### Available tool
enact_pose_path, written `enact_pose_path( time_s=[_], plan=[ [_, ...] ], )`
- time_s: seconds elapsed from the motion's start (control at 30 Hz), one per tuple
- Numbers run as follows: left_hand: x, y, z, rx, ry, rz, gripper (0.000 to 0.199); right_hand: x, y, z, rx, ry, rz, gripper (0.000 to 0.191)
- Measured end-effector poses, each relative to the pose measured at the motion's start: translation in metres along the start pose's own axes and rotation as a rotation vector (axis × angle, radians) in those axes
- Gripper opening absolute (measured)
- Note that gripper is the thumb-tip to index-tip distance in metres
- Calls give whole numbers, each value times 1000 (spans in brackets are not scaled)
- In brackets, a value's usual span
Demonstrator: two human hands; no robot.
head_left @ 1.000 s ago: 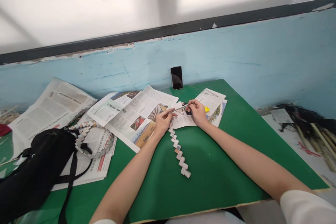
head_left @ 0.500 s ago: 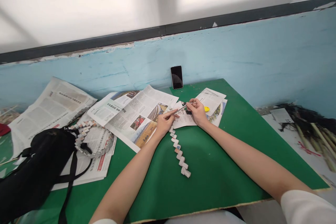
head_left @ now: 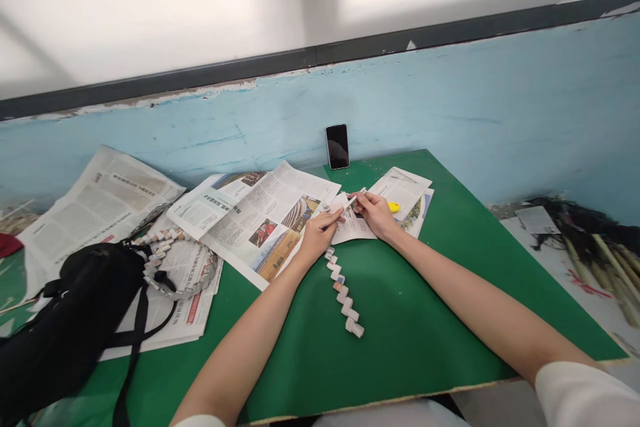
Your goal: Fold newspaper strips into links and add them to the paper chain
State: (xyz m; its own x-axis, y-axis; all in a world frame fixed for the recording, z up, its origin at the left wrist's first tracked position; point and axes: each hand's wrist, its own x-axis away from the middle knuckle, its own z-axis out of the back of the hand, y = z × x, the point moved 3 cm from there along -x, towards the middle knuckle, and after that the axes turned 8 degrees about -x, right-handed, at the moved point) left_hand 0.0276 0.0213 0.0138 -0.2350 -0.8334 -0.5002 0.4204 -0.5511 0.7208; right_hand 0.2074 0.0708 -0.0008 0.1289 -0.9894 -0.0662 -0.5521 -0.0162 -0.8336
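White-grey zigzag chain of folded paper [head_left: 340, 287] lies on green tabletop [head_left: 425, 320]. Right hand [head_left: 374, 211], beyond and right of chain's far end: grip clamped on narrow white strip, apparently folded paper [head_left: 355, 201], just past that end. Left hand [head_left: 323, 233] covers chain's far end, fingers together; can't tell what they clamp. Strip should be light, slightly springy, easily creased: pinch by edges. Chain likely light, bendy; hold by links, don't tug.
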Motion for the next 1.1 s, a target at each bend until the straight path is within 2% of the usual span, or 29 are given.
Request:
enact_pose_path(
  time_s=[0.17, 0.3, 0.43, 0.57, 0.77, 0.93, 1.1],
  plan=[
    [1, 3, -1, -43, -20, 13, 38, 0, 1, 1, 13, -5, 25, 34],
    [2, 6, 0, -38, -31, 118, 36, -1, 2, 2, 76, 6, 39, 36],
    [2, 4, 0, 86, -88, 268, 45, 2, 2, 1, 196, -44, 75, 37],
    [1, -2, -3, 228, -155, 339, 47, 9, 2, -4, 355, -139, 102, 38],
    [0, -2, -6, 224, -175, 342, 44, 18, 2, -13, 459, -251, 111, 37],
    [-1, 6, -4, 151, -198, 291, 40, 19, 0, -15, 448, -263, 111, 33],
    [0, 4, -3, 106, -217, 257, 40, 15, 5, -10, 397, -254, 80, 39]
  ],
)
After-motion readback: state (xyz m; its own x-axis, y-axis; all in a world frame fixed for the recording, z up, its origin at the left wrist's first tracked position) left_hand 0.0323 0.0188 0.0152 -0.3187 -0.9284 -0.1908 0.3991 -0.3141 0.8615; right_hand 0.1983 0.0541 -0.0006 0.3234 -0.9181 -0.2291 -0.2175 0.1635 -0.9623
